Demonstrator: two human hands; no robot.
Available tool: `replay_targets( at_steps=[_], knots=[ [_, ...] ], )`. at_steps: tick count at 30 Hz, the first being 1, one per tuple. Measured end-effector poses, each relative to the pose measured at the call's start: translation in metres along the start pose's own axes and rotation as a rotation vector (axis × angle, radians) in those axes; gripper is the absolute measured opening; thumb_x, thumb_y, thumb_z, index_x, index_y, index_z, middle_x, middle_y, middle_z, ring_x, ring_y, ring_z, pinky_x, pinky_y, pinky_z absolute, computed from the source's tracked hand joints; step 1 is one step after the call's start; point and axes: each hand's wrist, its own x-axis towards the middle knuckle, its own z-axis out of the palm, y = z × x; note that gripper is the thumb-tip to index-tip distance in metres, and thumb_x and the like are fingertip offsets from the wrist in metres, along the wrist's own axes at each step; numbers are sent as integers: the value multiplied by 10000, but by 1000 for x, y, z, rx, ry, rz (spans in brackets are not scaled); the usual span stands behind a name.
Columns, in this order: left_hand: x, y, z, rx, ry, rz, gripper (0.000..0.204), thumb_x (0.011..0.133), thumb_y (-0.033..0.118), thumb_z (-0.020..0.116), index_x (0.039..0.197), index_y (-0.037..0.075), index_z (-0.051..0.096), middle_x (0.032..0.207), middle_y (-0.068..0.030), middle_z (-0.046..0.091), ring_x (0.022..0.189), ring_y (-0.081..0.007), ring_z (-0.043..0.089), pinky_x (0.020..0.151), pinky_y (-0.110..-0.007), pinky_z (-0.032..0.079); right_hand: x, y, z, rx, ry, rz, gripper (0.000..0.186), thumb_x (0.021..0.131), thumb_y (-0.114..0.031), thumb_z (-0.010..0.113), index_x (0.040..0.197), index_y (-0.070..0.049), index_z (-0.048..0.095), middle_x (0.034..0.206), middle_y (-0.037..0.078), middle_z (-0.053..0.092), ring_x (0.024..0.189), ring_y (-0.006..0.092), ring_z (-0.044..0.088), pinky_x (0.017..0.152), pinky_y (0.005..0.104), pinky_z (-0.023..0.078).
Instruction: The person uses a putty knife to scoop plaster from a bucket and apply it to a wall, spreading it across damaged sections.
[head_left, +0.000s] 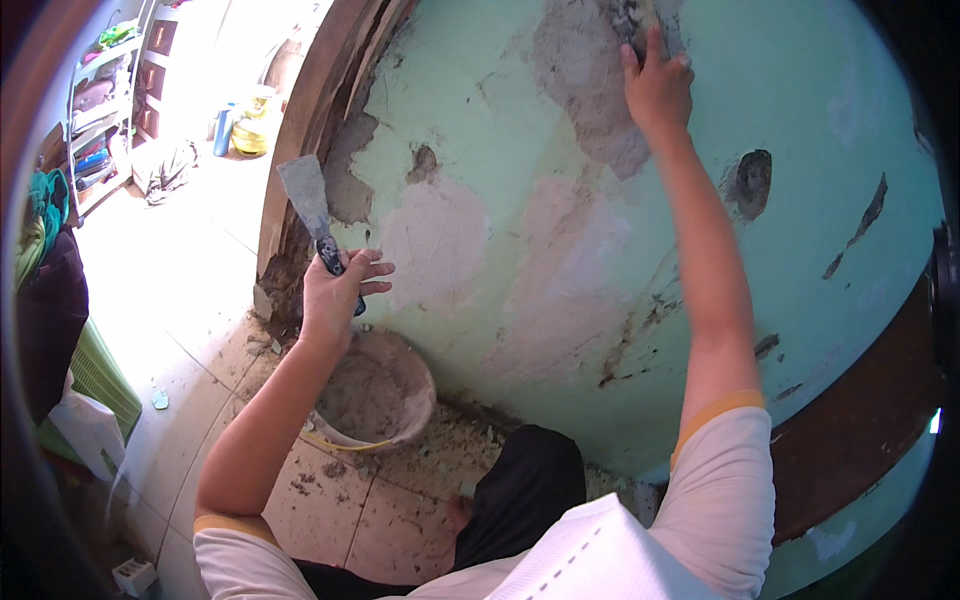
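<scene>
My left hand (335, 290) grips the dark handle of a putty knife (307, 190), its grey-smeared blade pointing up; some fingers stick out loosely. It hovers above a bucket (428, 395) of grey mortar (370, 392) on the floor by the wall. High on the pale green wall (810, 100), my right hand (660, 90) is closed round a dark, mortar-smeared hand tool (632, 22). That tool lies against a rough grey plaster patch (595, 85), and the top edge of the picture cuts it off, so its exact kind is unclear.
A damaged wooden door frame (300, 120) edges the wall at left. Crumbs and rubble (330, 480) litter the tiles near my black-clad knee (530, 470). Holes and gouges (750, 185) mark the wall. A loaded shelf rack (100, 120) and a green basket (105, 375) stand left.
</scene>
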Motion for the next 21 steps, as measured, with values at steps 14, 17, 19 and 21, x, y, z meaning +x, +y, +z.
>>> replay_targets(
  at_steps=[14, 17, 19, 21],
  knots=[
    [-4, 5, -3, 13, 20, -1, 136, 980, 70, 610, 997, -22, 511, 1063, -203, 654, 923, -281, 715, 736, -383, 620, 24, -13, -28, 111, 116, 21, 703, 962, -596, 538, 1493, -148, 429, 1078, 348, 562, 1009, 495, 611, 765, 537, 557],
    [-4, 4, 1, 38, 26, -34, 136, 977, 69, 611, 999, -24, 514, 1060, -204, 654, 919, -280, 714, 731, -380, 620, 42, -30, -43, -4, 12, 133, 585, 1008, -397, 557, 1472, -56, 453, 1223, 224, 614, 1085, 334, 630, 925, 442, 530],
    [-4, 5, 3, 25, 14, -31, 137, 975, 70, 613, 1000, -22, 515, 1057, -203, 654, 914, -278, 714, 729, -378, 619, 24, -9, -31, 37, 9, 45, 657, 978, -521, 548, 1482, -113, 439, 1158, 334, 576, 1067, 450, 616, 835, 514, 550],
    [-2, 1, -1, -18, -3, -7, 140, 973, 73, 618, 1000, -20, 517, 1053, -201, 653, 906, -276, 713, 728, -376, 618, -11, 0, -30, 54, -52, 4, 682, 959, -553, 568, 1470, -122, 433, 1121, 372, 572, 1047, 508, 610, 794, 554, 560]
  ],
)
